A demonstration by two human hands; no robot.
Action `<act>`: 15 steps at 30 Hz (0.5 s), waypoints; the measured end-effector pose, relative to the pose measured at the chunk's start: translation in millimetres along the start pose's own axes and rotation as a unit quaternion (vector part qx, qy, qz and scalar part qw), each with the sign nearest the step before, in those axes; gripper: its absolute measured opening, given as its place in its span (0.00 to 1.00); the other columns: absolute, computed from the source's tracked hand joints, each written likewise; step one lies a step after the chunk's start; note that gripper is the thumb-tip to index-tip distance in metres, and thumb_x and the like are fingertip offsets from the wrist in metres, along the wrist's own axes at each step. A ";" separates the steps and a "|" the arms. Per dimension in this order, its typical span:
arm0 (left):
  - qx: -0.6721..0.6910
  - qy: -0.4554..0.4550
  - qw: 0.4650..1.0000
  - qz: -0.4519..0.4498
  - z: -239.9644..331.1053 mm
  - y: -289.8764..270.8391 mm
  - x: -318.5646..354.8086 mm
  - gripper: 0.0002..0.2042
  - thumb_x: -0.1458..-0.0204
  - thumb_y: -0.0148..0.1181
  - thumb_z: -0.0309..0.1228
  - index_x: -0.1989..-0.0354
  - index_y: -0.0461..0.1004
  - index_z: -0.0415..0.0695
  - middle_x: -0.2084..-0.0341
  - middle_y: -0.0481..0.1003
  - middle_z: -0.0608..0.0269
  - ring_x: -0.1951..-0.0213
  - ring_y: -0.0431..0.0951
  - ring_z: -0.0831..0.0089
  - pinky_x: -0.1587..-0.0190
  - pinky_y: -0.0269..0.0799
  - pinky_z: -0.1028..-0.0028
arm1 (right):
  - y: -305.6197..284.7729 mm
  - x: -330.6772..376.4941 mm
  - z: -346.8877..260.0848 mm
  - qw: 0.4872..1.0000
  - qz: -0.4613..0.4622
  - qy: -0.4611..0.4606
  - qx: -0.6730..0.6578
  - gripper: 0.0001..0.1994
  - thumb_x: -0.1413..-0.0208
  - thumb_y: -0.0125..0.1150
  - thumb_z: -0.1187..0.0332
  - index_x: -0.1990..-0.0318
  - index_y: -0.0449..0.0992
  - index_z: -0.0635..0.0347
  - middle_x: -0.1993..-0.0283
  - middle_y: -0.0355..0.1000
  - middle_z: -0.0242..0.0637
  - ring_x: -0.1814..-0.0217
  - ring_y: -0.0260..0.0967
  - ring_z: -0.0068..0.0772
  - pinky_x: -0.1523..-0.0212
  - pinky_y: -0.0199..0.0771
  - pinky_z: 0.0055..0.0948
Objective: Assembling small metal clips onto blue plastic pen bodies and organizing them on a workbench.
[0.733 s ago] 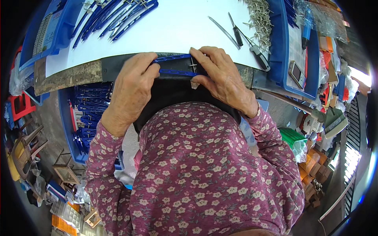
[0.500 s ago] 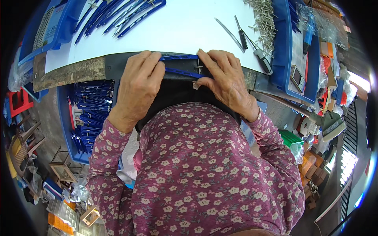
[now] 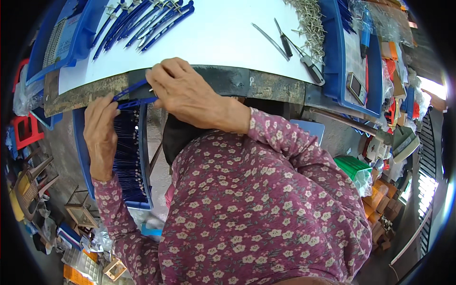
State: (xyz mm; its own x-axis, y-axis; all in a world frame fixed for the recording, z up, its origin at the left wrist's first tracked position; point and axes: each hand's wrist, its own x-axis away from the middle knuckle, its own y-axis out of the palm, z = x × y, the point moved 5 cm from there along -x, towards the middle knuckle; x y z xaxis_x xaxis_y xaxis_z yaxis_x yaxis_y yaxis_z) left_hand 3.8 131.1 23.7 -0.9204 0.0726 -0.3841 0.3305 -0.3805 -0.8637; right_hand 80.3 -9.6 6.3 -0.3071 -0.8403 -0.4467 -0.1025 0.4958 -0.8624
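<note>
My left hand pinches one end of a pair of slim blue slotted strips. At the strips' other end my right hand grips them, its fingers curled over. A bit of silvery metal shows by the right fingertips, mostly hidden. The strips are held slightly apart, just off the table's front edge at the left. Under them stands a blue bin full of similar blue strips. More blue strips, some with metal cross-shaped pieces on them, lie on the white table top.
A heap of small metal cross-shaped pieces lies at the table's right. Beside it are tweezers and a tool with a grey handle. Blue trays flank the table; a mobile phone rests in the right one.
Both hands have carried the blue strips from the middle of the table edge leftward, over the bin. My right arm now reaches across my body.
</note>
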 end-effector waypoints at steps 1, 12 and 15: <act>0.012 0.006 1.000 0.015 -0.4 -4.4 2.3 0.12 0.63 0.55 0.12 0.68 0.72 0.36 0.63 0.74 0.54 0.59 0.72 0.57 0.56 0.67 0.64 | -5.0 1.1 0.0 1.000 0.003 -0.003 -0.002 0.26 0.61 0.61 0.61 0.57 0.65 0.72 0.59 0.61 0.40 0.58 0.56 0.36 0.55 0.59 0.32; 0.047 0.162 0.986 0.003 62.2 51.2 -49.8 0.08 0.63 0.55 0.19 0.71 0.69 0.31 0.64 0.70 0.52 0.58 0.69 0.59 0.52 0.65 0.62 | -56.8 77.3 37.2 0.984 -0.107 0.136 0.044 0.33 0.60 0.62 0.65 0.46 0.58 0.70 0.53 0.59 0.44 0.51 0.55 0.45 0.50 0.59 0.37; 0.016 0.124 0.992 0.004 43.0 38.4 -36.0 0.08 0.61 0.55 0.18 0.69 0.71 0.32 0.63 0.71 0.51 0.57 0.70 0.58 0.52 0.65 0.62 | -43.1 57.3 31.2 0.991 -0.098 0.091 0.020 0.30 0.60 0.61 0.62 0.49 0.61 0.69 0.57 0.58 0.42 0.55 0.54 0.40 0.53 0.59 0.34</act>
State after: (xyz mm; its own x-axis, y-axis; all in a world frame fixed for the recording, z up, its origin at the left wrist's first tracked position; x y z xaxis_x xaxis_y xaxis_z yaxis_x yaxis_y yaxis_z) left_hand 40.6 74.2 18.4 -0.8369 0.2923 -0.4627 0.3275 -0.4099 -0.8513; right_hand 96.7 -86.0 10.5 -0.4517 -0.8641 -0.2219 -0.1400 0.3143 -0.9389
